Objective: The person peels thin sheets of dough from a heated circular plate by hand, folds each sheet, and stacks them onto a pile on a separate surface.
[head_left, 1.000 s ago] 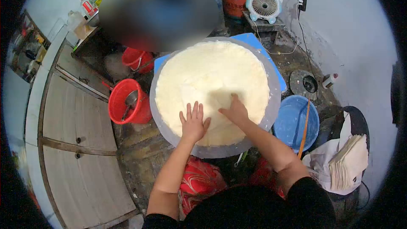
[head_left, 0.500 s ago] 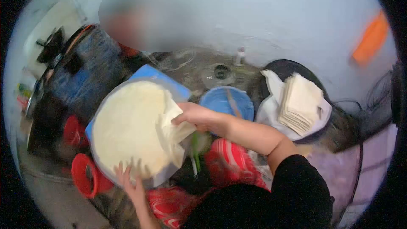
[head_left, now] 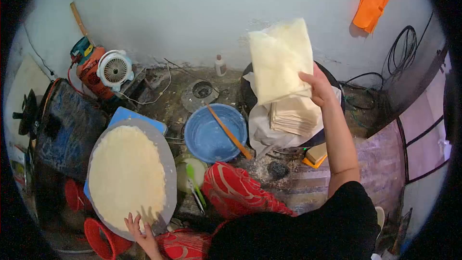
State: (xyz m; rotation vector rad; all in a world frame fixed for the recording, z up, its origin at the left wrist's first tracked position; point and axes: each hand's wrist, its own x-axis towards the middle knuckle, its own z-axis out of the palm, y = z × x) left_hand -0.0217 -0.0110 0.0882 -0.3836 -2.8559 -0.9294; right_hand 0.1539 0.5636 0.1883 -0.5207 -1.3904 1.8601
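Note:
My right hand [head_left: 320,85] grips a folded pale sheet [head_left: 279,60] by its right edge, holding it up over a stack of folded sheets [head_left: 293,118]. That stack rests on white cloth [head_left: 262,132] on a round black surface. My left hand [head_left: 139,231] has its fingers spread at the lower edge of a round grey board [head_left: 169,168]. A wide, thin, pale yellow sheet [head_left: 126,173] covers most of the board; whether my left fingers touch it is not clear.
A blue basin [head_left: 195,139] with a wooden stick [head_left: 226,127] across it stands between board and stack. Red buckets [head_left: 103,240] are at the lower left. A white-fronted blower [head_left: 115,70], small bottle [head_left: 220,66] and black drum [head_left: 72,130] stand farther back.
My right hand has moved from the board's right side to above the stack, carrying the folded sheet. My left hand stays by the board's lower edge. The view has shifted.

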